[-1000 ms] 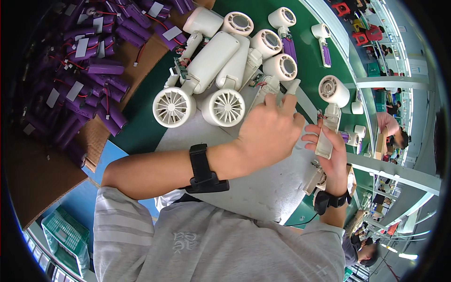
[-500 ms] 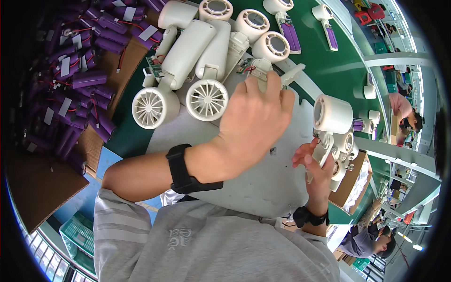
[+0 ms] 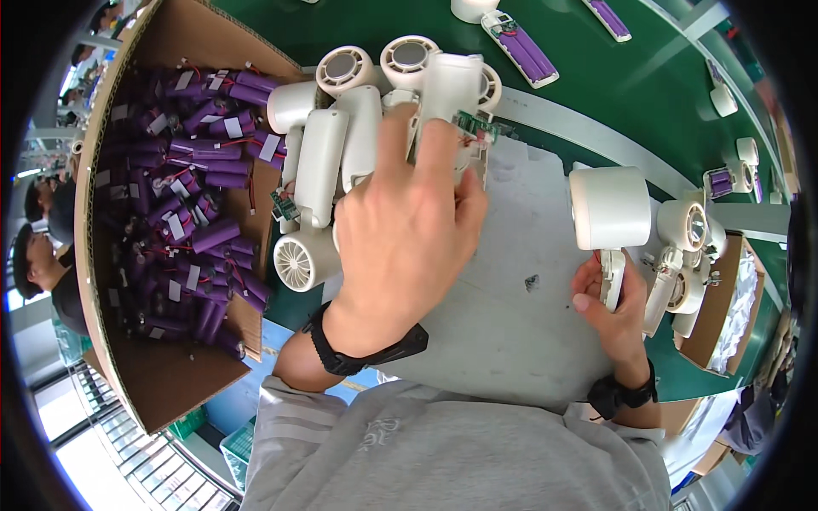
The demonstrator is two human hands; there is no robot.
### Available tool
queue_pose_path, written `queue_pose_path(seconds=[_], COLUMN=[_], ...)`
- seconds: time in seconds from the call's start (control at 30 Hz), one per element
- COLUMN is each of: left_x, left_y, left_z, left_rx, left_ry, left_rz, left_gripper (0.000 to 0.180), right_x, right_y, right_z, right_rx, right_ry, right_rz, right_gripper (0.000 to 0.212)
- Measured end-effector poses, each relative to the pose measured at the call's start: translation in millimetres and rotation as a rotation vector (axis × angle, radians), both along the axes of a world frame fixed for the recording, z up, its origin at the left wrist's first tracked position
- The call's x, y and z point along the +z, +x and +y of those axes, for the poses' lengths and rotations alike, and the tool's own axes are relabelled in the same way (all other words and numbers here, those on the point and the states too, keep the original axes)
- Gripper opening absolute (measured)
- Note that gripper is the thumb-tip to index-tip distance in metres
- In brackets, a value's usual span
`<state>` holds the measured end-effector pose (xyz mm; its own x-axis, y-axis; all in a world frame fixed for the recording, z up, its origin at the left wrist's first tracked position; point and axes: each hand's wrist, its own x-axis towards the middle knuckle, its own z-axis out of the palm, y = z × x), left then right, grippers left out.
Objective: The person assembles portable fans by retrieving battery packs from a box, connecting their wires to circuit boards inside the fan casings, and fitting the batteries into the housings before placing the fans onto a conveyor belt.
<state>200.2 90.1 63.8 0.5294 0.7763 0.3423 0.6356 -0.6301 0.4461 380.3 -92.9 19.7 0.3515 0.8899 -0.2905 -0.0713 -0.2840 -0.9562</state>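
My left hand (image 3: 409,221) reaches over a group of off-white handheld fans, its fingers bent down around one fan (image 3: 452,85) with an exposed green circuit board (image 3: 475,128). My palm hides part of the grip. At the right, my right hand (image 3: 618,307) is closed around the short open handle of another handheld fan (image 3: 610,209), whose round head points up. Beside my left hand lie a white fan handle (image 3: 322,153) and a fan head with a spoked grille (image 3: 298,261).
A cardboard box (image 3: 183,370) of purple wired battery packs (image 3: 213,234) stands at the left. More fans (image 3: 682,223) and a carton (image 3: 724,315) sit at the right. A fan with a purple battery (image 3: 524,51) lies on the green bench (image 3: 366,25). People sit at the far left.
The view has shifted, bringing more of the battery box into sight. The fan under my left hand now tilts, showing its side. My right hand holds its fan more apart from the fans behind.
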Motion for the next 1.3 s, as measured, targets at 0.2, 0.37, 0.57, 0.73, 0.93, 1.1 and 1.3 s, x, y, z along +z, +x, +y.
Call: queue_pose_path(seconds=[0.2,0.37,0.57,0.73,0.93,1.1,1.3], left_x=[-1,-4,-18,-21,-44,-52,-77], left_y=[13,24,23,9,-40,-89,-130], left_z=[8,15,-33,-55,-73,-73,-85], left_rx=[-0.002,-0.13,-0.765,-0.681,-0.635,-0.623,-0.705], left_ry=[0.17,0.468,-0.079,-0.326,-0.425,-0.637,-0.496], left_rz=[0.112,-0.085,-0.335,-0.42,-0.432,-0.374,-0.267], left_gripper=[0.027,0.03,0.031,0.039,0.042,0.03,0.024], right_x=[8,8,11,9,34,29,58], right_y=[10,22,15,-18,-95,-146,-173], right_z=[2,-1,-9,-25,-15,-25,-46], right_rx=[-0.04,-0.019,-0.061,0.051,0.034,-0.014,0.268], right_ry=[0.023,-0.049,0.08,-0.032,-0.22,-0.396,-0.413], right_rz=[0.038,-0.046,0.11,0.27,-0.04,-0.337,-0.774], right_gripper=[0.038,0.053,0.046,0.042,0.038,0.038,0.036])
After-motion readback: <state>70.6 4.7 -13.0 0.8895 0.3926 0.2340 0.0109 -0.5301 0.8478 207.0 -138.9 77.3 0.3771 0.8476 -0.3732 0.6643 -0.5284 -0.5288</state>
